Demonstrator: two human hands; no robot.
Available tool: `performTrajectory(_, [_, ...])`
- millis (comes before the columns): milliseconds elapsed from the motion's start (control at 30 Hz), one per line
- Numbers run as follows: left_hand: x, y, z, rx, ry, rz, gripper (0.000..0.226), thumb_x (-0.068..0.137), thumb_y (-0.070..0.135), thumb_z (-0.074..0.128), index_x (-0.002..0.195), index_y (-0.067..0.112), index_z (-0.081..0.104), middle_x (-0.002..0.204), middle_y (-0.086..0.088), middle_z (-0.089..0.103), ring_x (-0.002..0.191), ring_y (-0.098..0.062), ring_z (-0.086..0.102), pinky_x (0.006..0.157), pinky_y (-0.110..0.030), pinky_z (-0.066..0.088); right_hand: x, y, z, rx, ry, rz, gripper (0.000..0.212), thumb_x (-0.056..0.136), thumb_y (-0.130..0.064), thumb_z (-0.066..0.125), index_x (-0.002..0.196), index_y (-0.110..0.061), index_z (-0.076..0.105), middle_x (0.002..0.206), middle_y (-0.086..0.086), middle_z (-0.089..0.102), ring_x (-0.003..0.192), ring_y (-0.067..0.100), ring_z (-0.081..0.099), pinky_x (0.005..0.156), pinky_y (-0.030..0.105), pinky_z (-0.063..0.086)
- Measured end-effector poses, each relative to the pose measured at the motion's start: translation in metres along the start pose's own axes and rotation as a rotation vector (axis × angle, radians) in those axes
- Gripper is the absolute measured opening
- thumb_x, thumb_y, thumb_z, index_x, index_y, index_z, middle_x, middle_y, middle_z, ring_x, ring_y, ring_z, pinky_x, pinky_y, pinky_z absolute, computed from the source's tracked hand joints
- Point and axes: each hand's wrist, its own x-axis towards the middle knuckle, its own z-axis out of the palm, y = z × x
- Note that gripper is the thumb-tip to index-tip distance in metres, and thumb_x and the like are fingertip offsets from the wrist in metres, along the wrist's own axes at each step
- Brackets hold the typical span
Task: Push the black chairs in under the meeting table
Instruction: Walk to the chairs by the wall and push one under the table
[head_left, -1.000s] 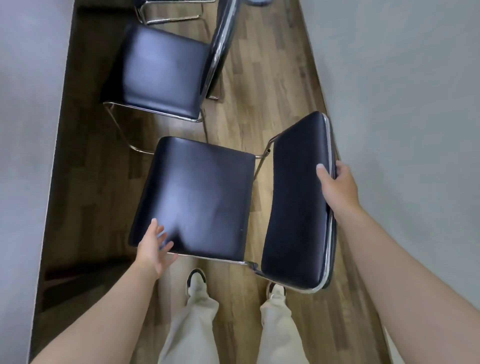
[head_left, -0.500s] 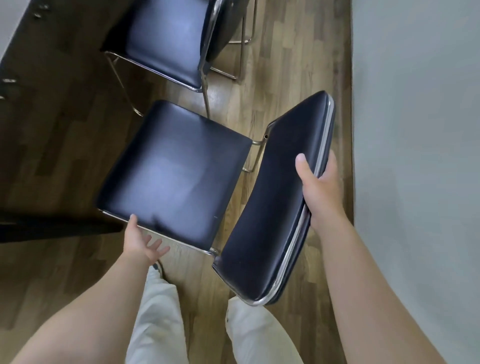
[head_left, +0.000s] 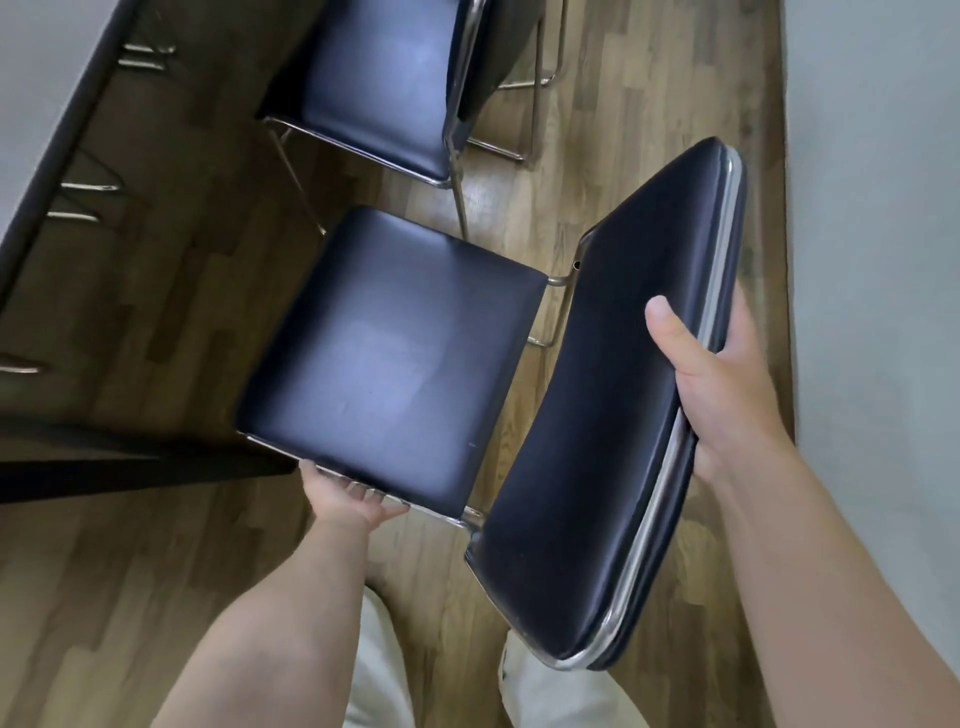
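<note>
- Meeting table (head_left: 62, 150): dark edge runs diagonally along the upper left, with the space beneath it in shadow. A dark bar (head_left: 130, 462) juts in from the left just beside the near chair's seat corner; probably table structure, can't confirm.
- Far black chair (head_left: 384, 88): its seat is near the table edge, not clearly under it. Chrome legs sit close to the near chair.
- Near black chair (head_left: 395, 353): the one in hand. It stands on the wood floor (head_left: 156, 571), seat angled toward the table and wholly outside it. Backrest (head_left: 613, 415) is near the wall (head_left: 872, 260).
- Right hand (head_left: 727, 384): wrapped over the backrest's top edge, thumb on the front pad, fingers hidden behind.
- Left hand (head_left: 348, 493): curled under the seat's side rail, fingertips hidden.
- Step, my read: square up first, then push.
  - Steer with the left hand, drive with the right.
  - Keep all legs down so it slides straight.
  - Watch the seat corner against the dark bar, and the far chair's legs.
</note>
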Motion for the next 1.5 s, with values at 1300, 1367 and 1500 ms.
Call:
performTrajectory(1300, [-0.148,-0.033,0.078,-0.200,0.102,-0.057,0.075,0.094,0.064,0.063,0.154,0.025,0.041,0.151,-0.013,0.054,0.097,-0.038,0.068,0.072,-0.052,0.055,0.070,-0.063,0.139,-0.065,-0.284,0.041,0.099,0.091,-0.053,0.075,0.164,-0.045,0.009,0.175,-0.015,0.013,0.158,0.024,0.027,0.125,0.050,0.033])
performTrajectory(1367, [-0.153,-0.032,0.077,-0.174,0.149,-0.050,0.080,0.093,0.065,0.064,0.157,0.024,0.039,0.155,-0.015,0.049,0.109,-0.041,0.067,0.075,-0.050,0.057,0.066,-0.065,0.141,-0.088,-0.298,0.053,0.098,0.091,-0.054,0.073,0.165,-0.044,0.009,0.175,-0.014,0.014,0.158,0.023,0.027,0.125,0.049,0.032])
performTrajectory(1500, [-0.161,-0.030,0.080,-0.130,0.188,-0.053,0.081,0.094,0.066,0.062,0.158,0.021,0.039,0.157,-0.019,0.045,0.103,-0.041,0.066,0.065,-0.045,0.053,0.069,-0.064,0.132,-0.162,-0.346,0.043,0.102,0.090,-0.054,0.075,0.165,-0.041,0.007,0.175,-0.013,0.013,0.159,0.019,0.023,0.127,0.046,0.029])
